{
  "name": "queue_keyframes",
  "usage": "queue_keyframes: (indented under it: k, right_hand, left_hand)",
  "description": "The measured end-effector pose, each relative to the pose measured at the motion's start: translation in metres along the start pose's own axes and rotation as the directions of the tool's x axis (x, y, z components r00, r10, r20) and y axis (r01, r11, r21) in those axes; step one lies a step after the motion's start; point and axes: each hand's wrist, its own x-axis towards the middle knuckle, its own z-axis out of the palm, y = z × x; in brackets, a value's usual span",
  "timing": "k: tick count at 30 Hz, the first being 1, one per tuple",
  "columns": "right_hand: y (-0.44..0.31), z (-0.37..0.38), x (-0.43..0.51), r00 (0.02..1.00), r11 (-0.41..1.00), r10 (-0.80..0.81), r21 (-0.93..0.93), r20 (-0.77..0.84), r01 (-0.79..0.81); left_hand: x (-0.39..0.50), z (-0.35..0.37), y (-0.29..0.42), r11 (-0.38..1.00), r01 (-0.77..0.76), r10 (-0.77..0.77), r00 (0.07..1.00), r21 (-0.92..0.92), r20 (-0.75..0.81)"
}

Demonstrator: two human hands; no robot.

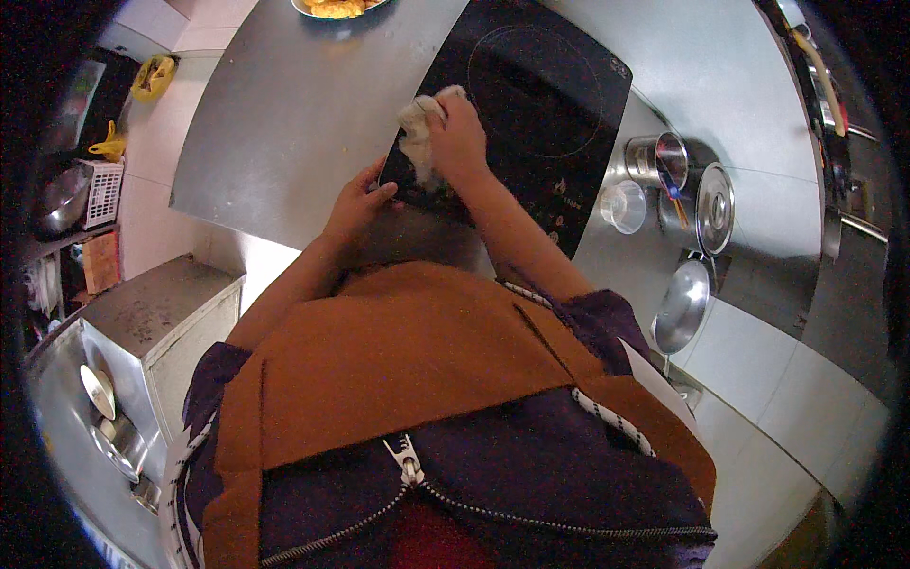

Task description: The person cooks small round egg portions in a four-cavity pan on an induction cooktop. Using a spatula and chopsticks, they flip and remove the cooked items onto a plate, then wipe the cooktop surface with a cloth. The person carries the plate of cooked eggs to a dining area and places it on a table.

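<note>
A black glass induction cooktop (pixel 533 92) lies on the steel counter in front of me, with a ring marking and lit or printed control symbols on its surface. My right hand (pixel 461 139) is closed on a crumpled off-white cloth (pixel 418 139), which rests against the cooktop near its left edge. My left hand (pixel 361 203) grips the cooktop's near left corner, its thumb at the front and its fingers along the side. The fingertips under the cloth are partly hidden.
A plate of yellow-orange food (pixel 338 8) stands at the counter's far edge. Right of the cooktop are a clear plastic cup (pixel 623 206), a steel pot (pixel 642 158) with utensils, a lidded steel pot (pixel 714 208) and a metal wok or bowl (pixel 681 306). A steel sink (pixel 78 355) lies at lower left.
</note>
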Motion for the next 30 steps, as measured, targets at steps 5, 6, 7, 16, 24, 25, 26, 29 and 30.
queue_keyframes:
  k: [5, 6, 7, 16, 24, 25, 26, 29, 30]
  right_hand:
    - [0.008, -0.05, 0.021, 0.941, 0.75, 0.325, 0.581, 0.09, -0.314]
    - [0.021, -0.073, 0.018, 0.922, 0.539, 0.329, 0.762, 0.202, -0.36]
    - [0.033, -0.091, 0.017, 0.891, 0.573, 0.414, 0.706, 0.188, -0.415]
    - [0.036, -0.017, -0.032, 1.0, 0.977, -0.001, -0.211, -0.013, -0.002]
    - [-0.046, 0.017, 0.02, 0.882, 0.651, 0.263, 0.602, 0.392, -0.462]
    - [-0.036, -0.005, 0.02, 0.955, 0.814, 0.204, 0.505, 0.216, -0.288]
    - [-0.025, -0.025, 0.034, 0.955, 0.722, 0.167, 0.63, 0.245, -0.288]
    - [0.008, -0.063, 0.052, 0.974, 0.976, 0.205, 0.093, -0.098, -0.197]
    - [0.012, -0.055, 0.045, 0.989, 0.989, 0.142, 0.05, -0.035, -0.14]
  left_hand:
    - [-0.005, -0.004, -0.013, 0.997, -0.067, 0.068, 0.997, -0.04, 0.027]
    - [-0.007, -0.005, -0.014, 0.994, -0.076, 0.079, 0.996, -0.075, 0.034]
    - [-0.008, -0.006, -0.015, 0.99, -0.086, 0.091, 0.995, -0.11, 0.042]
    - [-0.007, -0.013, -0.004, 0.998, -0.045, 0.048, 0.992, -0.032, 0.116]
    - [-0.03, -0.031, -0.024, 0.991, -0.028, 0.016, 0.996, 0.134, 0.091]
    - [-0.033, -0.033, -0.029, 0.995, -0.087, 0.08, 0.986, 0.038, 0.147]
    - [-0.031, -0.039, -0.03, 1.0, -0.022, 0.023, 0.991, -0.004, 0.136]
    - [-0.032, -0.053, -0.036, 0.969, 0.025, 0.036, 0.97, -0.246, 0.239]
    - [-0.036, -0.055, -0.04, 0.949, 0.043, 0.04, 0.966, -0.313, 0.255]
